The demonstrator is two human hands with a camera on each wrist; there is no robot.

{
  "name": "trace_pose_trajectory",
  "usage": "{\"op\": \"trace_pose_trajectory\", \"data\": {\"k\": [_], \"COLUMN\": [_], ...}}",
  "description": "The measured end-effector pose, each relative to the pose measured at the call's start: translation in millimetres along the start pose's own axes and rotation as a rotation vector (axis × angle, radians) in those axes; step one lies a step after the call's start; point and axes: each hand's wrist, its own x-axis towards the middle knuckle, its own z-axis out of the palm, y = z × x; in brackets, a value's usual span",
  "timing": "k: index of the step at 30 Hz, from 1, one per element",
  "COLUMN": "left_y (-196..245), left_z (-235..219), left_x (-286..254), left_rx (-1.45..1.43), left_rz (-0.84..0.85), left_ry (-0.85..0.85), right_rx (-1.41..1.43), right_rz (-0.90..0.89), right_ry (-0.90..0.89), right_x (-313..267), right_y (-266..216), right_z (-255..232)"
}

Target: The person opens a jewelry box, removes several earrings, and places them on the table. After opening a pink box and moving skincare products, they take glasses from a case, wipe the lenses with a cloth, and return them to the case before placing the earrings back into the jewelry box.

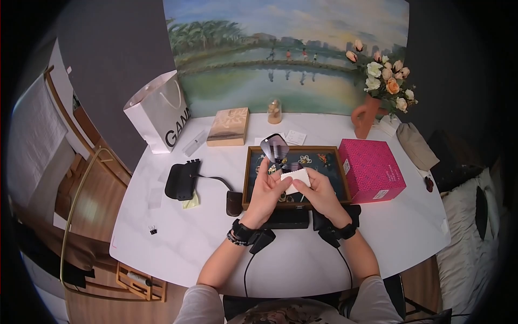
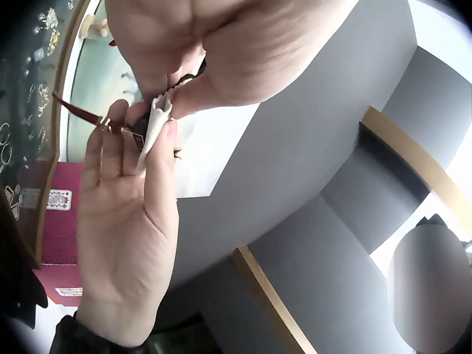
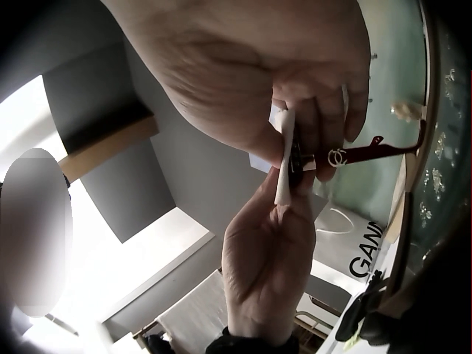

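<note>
Above the jewelry tray [image 1: 248,183], both hands grip a pair of sunglasses [image 1: 274,146] and a white cloth [image 1: 295,182]. The left hand [image 1: 264,195] pinches the cloth with its thumb, one finger raised beside the tinted lens. The right hand [image 1: 322,197] presses its thumb on the cloth from the other side. In the left wrist view the cloth [image 2: 153,131] is folded over part of the glasses between the thumbs. A dark red temple arm [image 3: 376,153] with a metal emblem sticks out past the fingers in the right wrist view. The fingers hide much of the frame.
A pink box [image 1: 371,170] stands right of the tray. A black case [image 1: 182,180] and brown pouch [image 1: 234,203] lie left. Behind are a paper bag [image 1: 156,113], a wooden-looking box [image 1: 228,127], a glass dome [image 1: 274,110] and a flower vase [image 1: 367,116].
</note>
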Motion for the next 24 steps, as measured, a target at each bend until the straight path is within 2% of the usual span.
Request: {"op": "trace_pose_trajectory", "data": {"k": [4, 7, 9, 13, 15, 19, 21, 22, 24], "left_y": [-3, -4, -6, -1, 0, -3, 2, 5, 8], "left_z": [-6, -16, -17, -21, -24, -28, -22, -19, -14], "left_x": [0, 4, 4, 8, 8, 11, 9, 7, 4], "left_rx": [0.08, 0.17, 0.164, 0.209, 0.261, 0.29, 0.285, 0.284, 0.256], "left_rz": [0.012, -0.036, -0.07, -0.051, -0.146, -0.111, -0.086, -0.086, -0.129], "left_ry": [0.015, -0.071, -0.014, -0.042, -0.059, -0.045, -0.071, -0.07, -0.121], "right_rx": [-0.028, -0.13, -0.16, -0.25, -0.168, -0.308, -0.491, -0.491, -0.205], "right_rz": [0.045, 0.026, 0.016, 0.008, -0.03, -0.097, -0.184, -0.184, -0.02], "right_ry": [-0.014, 0.009, 0.06, 0.142, 0.171, 0.208, 0.392, 0.391, 0.413], "right_x": [-1, -3, -3, 0, 2, 5, 9, 9, 9], "right_y": [-3, -2, 1, 15, 10, 2, -2, -3, -6], "right_z": [-3, -1, -1, -15, -14, -25, -39, -43, -48]}}
